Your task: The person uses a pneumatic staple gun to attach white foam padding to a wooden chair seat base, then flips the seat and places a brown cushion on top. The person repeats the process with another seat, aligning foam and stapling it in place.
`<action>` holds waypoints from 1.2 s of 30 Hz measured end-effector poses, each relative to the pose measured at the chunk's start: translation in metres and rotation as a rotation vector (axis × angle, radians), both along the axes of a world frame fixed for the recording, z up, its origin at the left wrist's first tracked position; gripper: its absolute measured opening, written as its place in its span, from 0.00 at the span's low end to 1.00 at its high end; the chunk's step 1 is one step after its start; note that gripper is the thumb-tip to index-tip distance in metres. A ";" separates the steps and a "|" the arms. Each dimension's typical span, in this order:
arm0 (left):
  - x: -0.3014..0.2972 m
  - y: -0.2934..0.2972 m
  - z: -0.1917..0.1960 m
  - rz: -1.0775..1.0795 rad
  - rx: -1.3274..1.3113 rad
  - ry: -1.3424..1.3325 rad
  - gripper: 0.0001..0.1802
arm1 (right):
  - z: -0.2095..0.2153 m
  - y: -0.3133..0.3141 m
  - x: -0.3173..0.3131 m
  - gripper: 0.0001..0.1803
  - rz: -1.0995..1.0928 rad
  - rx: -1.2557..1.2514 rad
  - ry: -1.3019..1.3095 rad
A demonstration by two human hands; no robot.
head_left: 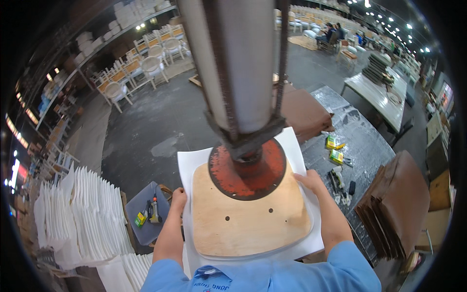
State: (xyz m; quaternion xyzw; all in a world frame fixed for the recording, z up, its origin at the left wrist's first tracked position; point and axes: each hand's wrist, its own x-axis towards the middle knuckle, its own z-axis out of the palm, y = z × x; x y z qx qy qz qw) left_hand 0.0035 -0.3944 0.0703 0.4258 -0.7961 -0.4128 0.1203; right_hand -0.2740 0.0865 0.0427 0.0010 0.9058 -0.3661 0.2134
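In front of me lies a wooden seat board (243, 232) with rounded corners and several small holes, on top of a larger white foam sheet (187, 168). A round, worn red press plate (221, 168) on a thick grey cylinder (243, 63) sits over the board's far part and hides it. My left hand (178, 198) is closed at the sheet's left edge, its fingertips partly hidden. On the right, my right hand (310, 182) grips the sheet's edge, the thumb lying over the top beside the board and the other fingers mostly out of sight.
A grey bin (137, 204) with a glue-gun-like tool (155, 211) stands left of me, beside stacked white sheets (82, 209). To the right, a dark table (362, 131) holds small boxes (336, 156) and tools. Brown covers (396, 204) are piled nearby. Chairs (153, 68) stand farther off.
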 end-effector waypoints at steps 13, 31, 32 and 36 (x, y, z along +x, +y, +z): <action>-0.017 0.021 -0.015 -0.002 -0.419 -0.116 0.14 | 0.056 -0.013 0.008 0.51 0.114 -0.039 -0.209; 0.060 0.010 -0.031 0.145 0.007 0.014 0.13 | 0.041 -0.019 0.010 0.30 0.077 -0.107 -0.098; 0.085 0.018 -0.036 0.140 0.067 -0.039 0.11 | 0.038 -0.016 0.013 0.29 0.120 -0.181 -0.099; 0.200 0.063 -0.044 0.075 0.485 -0.115 0.16 | 0.035 0.006 0.018 0.29 0.156 -0.336 -0.240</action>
